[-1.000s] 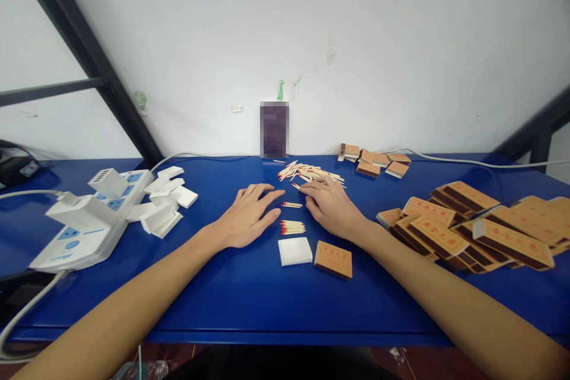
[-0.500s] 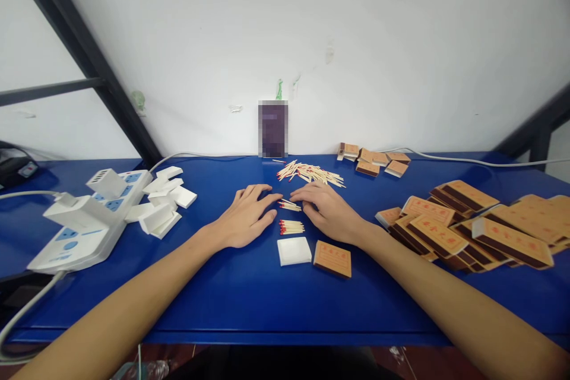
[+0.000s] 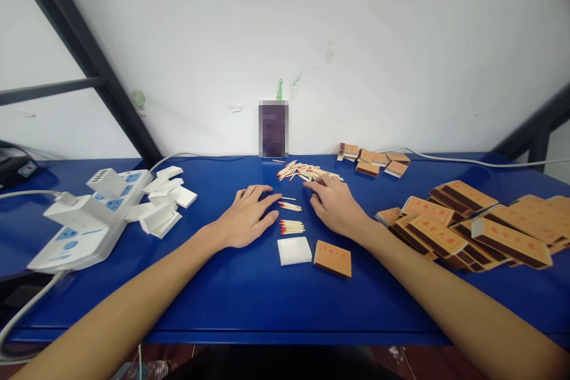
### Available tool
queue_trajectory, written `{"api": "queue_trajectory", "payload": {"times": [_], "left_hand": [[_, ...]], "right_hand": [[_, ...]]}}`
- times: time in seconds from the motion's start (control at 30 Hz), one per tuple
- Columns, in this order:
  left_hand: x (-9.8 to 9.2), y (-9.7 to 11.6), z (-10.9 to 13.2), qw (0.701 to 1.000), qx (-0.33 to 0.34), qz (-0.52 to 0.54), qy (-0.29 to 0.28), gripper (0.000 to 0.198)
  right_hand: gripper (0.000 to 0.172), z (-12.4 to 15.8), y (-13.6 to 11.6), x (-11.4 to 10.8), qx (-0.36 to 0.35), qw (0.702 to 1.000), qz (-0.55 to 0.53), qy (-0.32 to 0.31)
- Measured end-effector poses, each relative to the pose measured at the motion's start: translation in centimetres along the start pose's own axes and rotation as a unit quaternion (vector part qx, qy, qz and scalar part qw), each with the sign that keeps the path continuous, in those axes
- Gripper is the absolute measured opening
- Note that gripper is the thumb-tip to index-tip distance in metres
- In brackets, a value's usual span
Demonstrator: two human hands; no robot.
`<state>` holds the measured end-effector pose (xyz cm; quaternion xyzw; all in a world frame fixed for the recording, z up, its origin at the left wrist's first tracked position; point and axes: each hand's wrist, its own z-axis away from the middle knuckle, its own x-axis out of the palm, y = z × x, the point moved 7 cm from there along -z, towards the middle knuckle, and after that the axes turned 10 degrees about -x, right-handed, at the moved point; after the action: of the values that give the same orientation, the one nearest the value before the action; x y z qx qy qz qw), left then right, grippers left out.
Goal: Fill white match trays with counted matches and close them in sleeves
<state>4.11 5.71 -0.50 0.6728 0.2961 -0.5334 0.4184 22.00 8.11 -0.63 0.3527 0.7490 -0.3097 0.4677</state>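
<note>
My left hand rests on the blue table with its fingers spread, the fingertips by a few loose matches. My right hand is open at the near edge of a heap of red-tipped matches, its fingertips partly over the matchsticks. Nearer to me lies a neat row of several matches, heads to the left. Below the row are a white tray and, to its right, a brown matchbox sleeve. Neither hand visibly holds anything.
White trays lie in a pile at the left, beside a power strip with chargers. A large pile of brown matchboxes covers the right side. Smaller boxes and a cable lie at the back by the wall.
My right hand has moved right and slightly away from me, off the loose matches and toward the heap. My left hand has hardly moved.
</note>
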Motion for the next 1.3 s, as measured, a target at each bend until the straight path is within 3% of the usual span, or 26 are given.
{"api": "queue_trajectory", "payload": {"times": [0.27, 0.5, 0.67, 0.87, 1.13, 1.23, 1.3], "left_hand": [[-0.4, 0.5, 0.2, 0.999, 0.031, 0.016, 0.01, 0.047], [-0.4, 0.7, 0.3, 0.999, 0.045, 0.016, 0.009, 0.041], [-0.6, 0.8, 0.4, 0.998, 0.051, 0.018, 0.014, 0.039], [-0.7, 0.6, 0.3, 0.999, 0.036, 0.029, 0.027, 0.043], [0.0, -0.6, -0.4, 0.998, -0.02, 0.043, 0.031, 0.049], [-1.1, -1.2, -1.1, 0.993, -0.033, 0.097, 0.057, 0.041], [-3.3, -0.3, -1.0, 0.984, -0.019, 0.141, 0.108, 0.033]], "right_hand": [[0.038, -0.2, -0.2, 0.1, 0.023, 0.998, 0.043, -0.047], [0.034, 0.1, -0.6, -1.5, 0.023, 0.998, 0.052, 0.009], [0.032, -0.2, -1.5, -1.5, -0.064, 0.994, -0.067, 0.059], [0.026, -0.4, -2.3, -0.5, -0.12, 0.978, -0.163, 0.058], [0.029, -1.1, -0.4, -0.3, -0.035, 0.989, -0.122, 0.08], [0.038, -1.8, -0.1, 0.5, -0.032, 0.996, -0.076, 0.038], [0.042, -2.3, -0.2, 0.9, -0.024, 0.999, -0.047, -0.001]]}}
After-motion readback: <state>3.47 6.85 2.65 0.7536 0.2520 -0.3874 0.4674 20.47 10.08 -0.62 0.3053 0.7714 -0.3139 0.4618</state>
